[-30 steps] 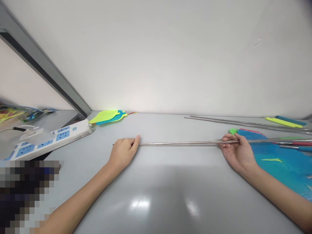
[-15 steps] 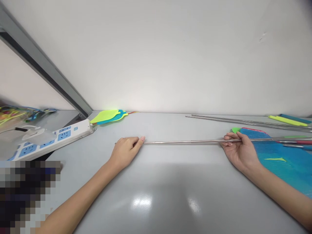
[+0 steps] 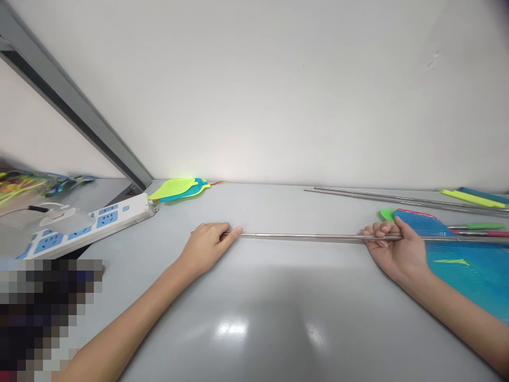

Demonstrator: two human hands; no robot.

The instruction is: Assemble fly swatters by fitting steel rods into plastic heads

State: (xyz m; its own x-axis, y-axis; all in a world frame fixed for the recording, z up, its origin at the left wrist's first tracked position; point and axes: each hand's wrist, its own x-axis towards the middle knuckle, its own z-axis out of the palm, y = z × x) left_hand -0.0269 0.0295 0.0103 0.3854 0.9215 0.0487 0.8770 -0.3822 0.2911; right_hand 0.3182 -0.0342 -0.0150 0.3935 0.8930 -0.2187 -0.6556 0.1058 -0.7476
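Note:
A thin telescopic metal rod (image 3: 298, 236) lies almost level across the table between my hands. My left hand (image 3: 205, 246) is closed around its thinner left end, thumb along the rod, a short tip showing beyond the knuckles. My right hand (image 3: 400, 253), palm turned up, has its fingers curled over the thicker part. Past that hand the rod runs out of view on the right, over a blue fly swatter head (image 3: 427, 222) with a red edge. A bit of a green mesh head (image 3: 386, 214) shows beside it.
More metal rods (image 3: 366, 197) lie along the wall, near yellow (image 3: 473, 199) and teal (image 3: 483, 195) strips. Green (image 3: 485, 226) and red (image 3: 495, 234) handles rest at right. Yellow (image 3: 175, 187) and teal swatter heads lie at back left, by a power strip (image 3: 139, 207) with plugs.
The fingers of my right hand have curled more tightly over the rod. The rod's right part has dropped slightly towards me. My left hand keeps its hold with little movement.

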